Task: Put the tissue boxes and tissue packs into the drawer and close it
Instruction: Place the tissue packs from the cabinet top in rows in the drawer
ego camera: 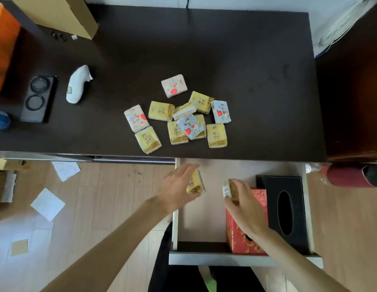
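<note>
The drawer (pixel 204 259) stands pulled open under the dark desk. Inside it, on the right, lie a black tissue box (pixel 286 209) and a red patterned tissue box (pixel 244 243). My left hand (pixel 179 186) hovers over the drawer's left part with straight fingers, and a yellow tissue pack (pixel 195 182) sits just under its fingertips; the hand is blurred. My right hand (pixel 244 205) grips another yellow pack (pixel 228 188) above the red box. Several tissue packs (pixel 179 116), yellow, white and blue, lie scattered on the desk's front middle.
On the desk's left lie a white object (pixel 78 84) and a black tray with two rings (pixel 39 98); a cardboard box (pixel 61 13) stands at the back. Loose papers (pixel 47 204) litter the wooden floor. A dark red bottle (pixel 352 174) lies right of the drawer.
</note>
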{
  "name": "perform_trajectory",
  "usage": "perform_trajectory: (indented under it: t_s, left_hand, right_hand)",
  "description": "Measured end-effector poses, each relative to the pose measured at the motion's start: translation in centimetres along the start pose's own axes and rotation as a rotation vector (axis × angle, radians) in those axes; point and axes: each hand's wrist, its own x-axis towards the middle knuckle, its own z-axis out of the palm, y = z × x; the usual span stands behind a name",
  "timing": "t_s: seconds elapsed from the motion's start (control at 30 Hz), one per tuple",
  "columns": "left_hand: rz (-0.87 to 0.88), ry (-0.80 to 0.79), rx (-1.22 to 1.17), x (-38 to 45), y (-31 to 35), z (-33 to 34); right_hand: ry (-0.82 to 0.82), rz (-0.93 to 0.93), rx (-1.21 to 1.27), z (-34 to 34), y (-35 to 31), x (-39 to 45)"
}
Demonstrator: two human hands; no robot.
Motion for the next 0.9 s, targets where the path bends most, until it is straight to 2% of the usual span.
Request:
perform_trajectory:
  t_s: [0.27,0.43,0.63,0.8,0.9]
  left_hand:
    - [-0.066,-0.064,0.187,2.4,-2.0,9.2]
    - [0.044,-0.001,0.406,3.6,-2.9,11.7]
    - [0.218,0.141,0.498,3.9,-4.0,11.1]
    - [0.241,0.053,0.704,5.0,-5.4,9.3]
    - [0.259,0.056,0.729,6.5,-5.6,9.1]
  right_hand:
    - [0.01,-0.322,-0.392,3.0,3.1,6.9]
    - [-0.208,-0.254,-0.51,3.1,5.4,8.9]
    - [-0.166,-0.279,-0.442,2.2,6.0,9.5]
    - [-0.183,-0.247,-0.45,2.8,5.1,10.8]
    - [-0.178,-0.314,-0.516,3.5,4.6,11.6]
